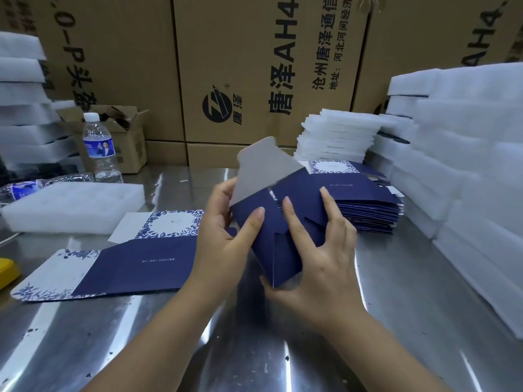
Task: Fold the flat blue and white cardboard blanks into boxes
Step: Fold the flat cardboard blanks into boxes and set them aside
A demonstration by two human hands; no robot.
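above the steel surface (254, 349), left hand (223, 230) and right hand (317, 250) grip a half-folded navy box (267, 239) with curled fingers (254, 222), grey flap (260, 171) raised. a flat blank (135, 264) lies left, a stack (368, 213) right; foam (336, 137), a bottle (100, 145) and cartons (240, 66) behind.

"唐泽AH4" on brown carton (254, 46)

A shiny steel table (254, 349) fills the lower frame. At upper left a water bottle (99, 148) stands upright just before a small open carton (133, 142), with a white foam tray (76, 205) lying nearer. Large printed brown cartons (232, 66) wall the back. White foam sheets (336, 137) are stacked right of centre, taller foam stacks (467, 137) at right. A yellow object (7, 271) shows at the left edge.
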